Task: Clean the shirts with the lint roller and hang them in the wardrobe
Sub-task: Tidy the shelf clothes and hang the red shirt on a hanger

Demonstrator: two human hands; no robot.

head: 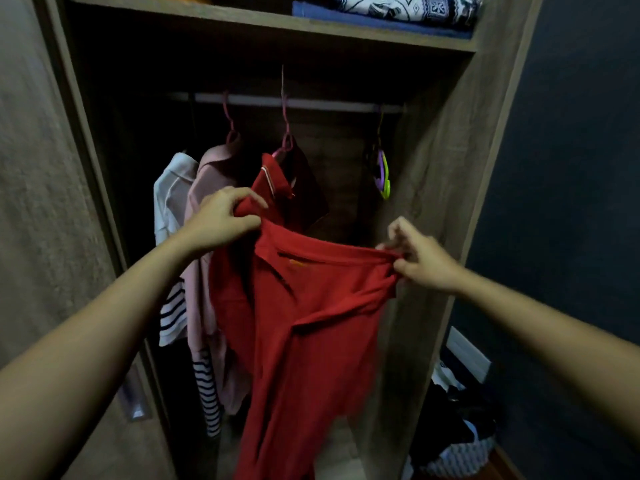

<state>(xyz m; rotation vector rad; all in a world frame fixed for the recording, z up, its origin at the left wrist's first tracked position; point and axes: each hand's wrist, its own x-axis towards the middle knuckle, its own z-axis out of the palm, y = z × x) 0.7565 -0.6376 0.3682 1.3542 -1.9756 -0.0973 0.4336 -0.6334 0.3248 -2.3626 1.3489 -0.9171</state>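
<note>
My left hand (221, 220) is bunched around a fold of the red shirt (311, 323) up by its collar. My right hand (420, 261) pinches the opposite shoulder edge between thumb and curled fingers, the other fingers lifted clear. Between the two grips the top edge stretches almost level, and the body hangs down freely in front of the open wardrobe (433, 202).

I'd judge it light, soft and entirely limp: it sags wherever I'm not holding it, so it will slide and twist rather than keep any shape. The shoulder seams and collar are the sound places to hold, since they are the firmest parts and keep the neck opening spread.

It is a plain, deep red polo-type shirt with a short placket, a small orange mark on the chest, and a collar that seems to carry a pale stripe. That collar rises toward a pink hanger (286, 133) on the rail (329, 105); I cannot tell whether the hanger is already inside it. To the left hangs a pale pink shirt (204, 188).
</note>
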